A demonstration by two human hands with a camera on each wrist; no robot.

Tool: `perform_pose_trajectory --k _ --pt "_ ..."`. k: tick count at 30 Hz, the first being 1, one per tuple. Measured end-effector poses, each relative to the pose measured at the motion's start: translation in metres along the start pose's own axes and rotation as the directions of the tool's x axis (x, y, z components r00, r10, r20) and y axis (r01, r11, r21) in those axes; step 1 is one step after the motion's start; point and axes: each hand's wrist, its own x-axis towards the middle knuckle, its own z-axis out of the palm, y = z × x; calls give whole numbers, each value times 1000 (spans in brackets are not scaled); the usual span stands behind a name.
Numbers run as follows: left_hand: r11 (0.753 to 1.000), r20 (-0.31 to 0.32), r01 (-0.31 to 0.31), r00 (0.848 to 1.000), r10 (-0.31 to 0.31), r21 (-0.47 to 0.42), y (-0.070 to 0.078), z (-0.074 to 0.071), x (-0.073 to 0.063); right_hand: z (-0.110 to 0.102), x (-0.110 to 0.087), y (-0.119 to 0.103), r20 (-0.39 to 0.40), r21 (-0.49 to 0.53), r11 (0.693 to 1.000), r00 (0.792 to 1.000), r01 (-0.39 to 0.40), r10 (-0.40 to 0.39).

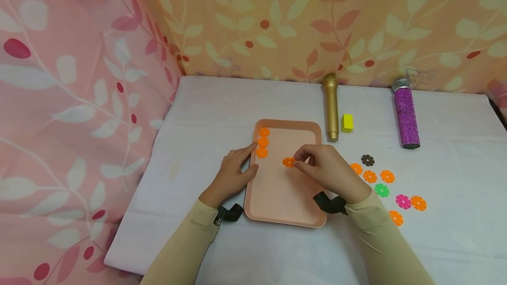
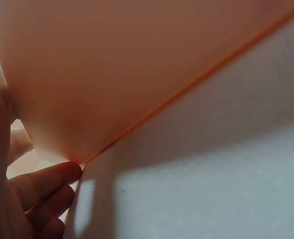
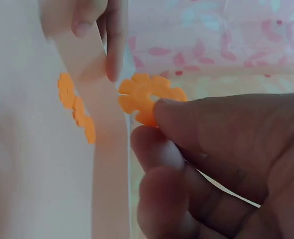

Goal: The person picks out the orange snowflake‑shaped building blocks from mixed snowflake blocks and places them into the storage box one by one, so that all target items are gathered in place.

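Observation:
An orange flower-shaped disc [image 3: 139, 94] with a notched edge is pinched between the thumb and index finger of my right hand [image 1: 326, 168], above the middle of the pink tray [image 1: 285, 206]. My left hand [image 1: 231, 173] holds the tray's left rim. In the left wrist view its fingers [image 2: 47, 186] touch the tray's outer wall [image 2: 102, 74]. Three orange discs [image 1: 262, 142] lie in a column inside the tray at its upper left, beside my left index fingertip.
Several loose discs lie right of the tray: orange [image 1: 387, 176], brown [image 1: 367, 160], green [image 1: 382, 190] and pink [image 1: 403, 201]. Behind them are a gold microphone [image 1: 332, 109], a yellow block [image 1: 347, 123] and a purple glittery microphone [image 1: 406, 115]. Floral cloth [image 1: 253, 25] hangs along the table's back.

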Motion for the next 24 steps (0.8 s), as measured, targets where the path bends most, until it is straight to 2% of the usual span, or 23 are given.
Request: perform_pose_trajectory --k 4,16,24 --pt "1000 -2 1 1000 -1 2 0 -1 0 6 9 -2 15 39 999 1000 -18 18" --pt "1000 8 8 1000 -8 11 3 -2 0 23 36 -9 3 72 997 1000 -18 18" --pt "1000 7 1 1000 -1 6 2 -2 0 43 50 -9 -7 127 990 998 -64 66"
